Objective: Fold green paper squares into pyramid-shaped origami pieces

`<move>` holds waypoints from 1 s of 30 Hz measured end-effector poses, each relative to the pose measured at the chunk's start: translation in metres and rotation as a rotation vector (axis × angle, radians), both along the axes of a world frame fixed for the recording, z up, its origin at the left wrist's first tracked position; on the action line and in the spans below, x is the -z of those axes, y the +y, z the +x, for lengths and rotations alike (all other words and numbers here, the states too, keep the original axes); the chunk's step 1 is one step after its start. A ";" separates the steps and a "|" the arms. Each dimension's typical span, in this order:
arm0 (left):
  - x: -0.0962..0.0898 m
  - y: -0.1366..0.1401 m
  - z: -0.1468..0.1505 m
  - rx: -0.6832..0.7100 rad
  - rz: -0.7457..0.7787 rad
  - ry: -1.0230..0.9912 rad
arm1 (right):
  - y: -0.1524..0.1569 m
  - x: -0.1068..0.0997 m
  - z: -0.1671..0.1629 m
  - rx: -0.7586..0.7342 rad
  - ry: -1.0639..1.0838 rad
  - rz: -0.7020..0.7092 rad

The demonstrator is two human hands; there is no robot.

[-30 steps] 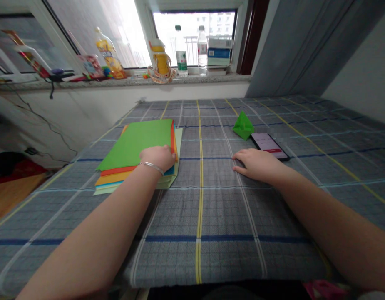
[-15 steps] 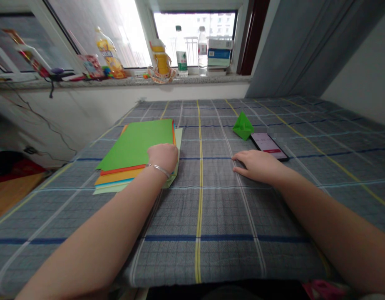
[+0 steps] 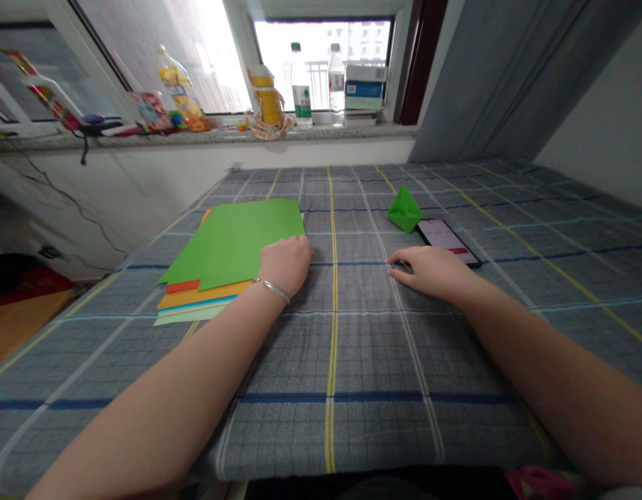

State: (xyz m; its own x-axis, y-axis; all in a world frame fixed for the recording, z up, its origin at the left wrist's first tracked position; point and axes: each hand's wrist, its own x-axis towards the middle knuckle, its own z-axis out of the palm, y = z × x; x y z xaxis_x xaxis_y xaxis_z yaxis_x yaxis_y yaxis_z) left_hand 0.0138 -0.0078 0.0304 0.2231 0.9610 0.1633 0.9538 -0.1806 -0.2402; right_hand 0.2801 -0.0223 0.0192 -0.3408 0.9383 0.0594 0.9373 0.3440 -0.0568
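Left of frame, middle height: coloured paper stack point(image 3: 188, 301) on the checked cloth point(image 3: 373, 368), lower edges fanned toward the viewer. Green sheet point(image 3: 230, 239) on top, lying up and to the left of both hands; foreshortened, so no long axis can be read. Its right part reaches beyond the layers below at the lower edge.

Centre-left: left hand point(image 3: 286, 262), much the nearer, curled over the sheet's right edge, apparently pinching it; fingertips hidden. Forearm slants up from lower left.

Right of centre: folded green paper point(image 3: 404, 210), above the right hand point(image 3: 427, 269). That hand rests on the cloth, well apart from the sheet, thumb and fingers narrowly parted, nothing visible between. Phone point(image 3: 448, 242) just behind it.
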 end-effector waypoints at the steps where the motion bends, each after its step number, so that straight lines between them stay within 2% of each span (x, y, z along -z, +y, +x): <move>1: 0.001 -0.001 0.003 0.041 0.017 0.008 | 0.001 0.001 0.000 0.021 0.015 0.007; 4: 0.003 -0.005 0.013 0.158 0.068 0.020 | 0.004 0.007 0.000 0.019 0.120 0.055; 9: 0.005 -0.018 0.031 0.324 0.097 -0.025 | 0.008 0.022 -0.007 -0.157 0.309 0.171; 15: 0.012 -0.038 0.051 0.504 0.063 -0.126 | 0.006 0.028 -0.021 -0.372 0.314 0.190; 19: 0.015 -0.045 0.057 0.590 -0.003 -0.201 | 0.009 0.031 -0.021 -0.455 0.289 0.159; 23: 0.008 -0.041 0.051 0.594 -0.070 -0.243 | 0.015 0.036 -0.017 -0.518 0.240 0.144; 27: 0.004 -0.023 0.032 0.454 -0.057 -0.213 | 0.017 0.036 -0.010 -0.538 0.218 0.125; 30: 0.013 -0.005 0.014 0.380 -0.030 -0.155 | 0.016 0.030 -0.002 -0.534 0.184 0.094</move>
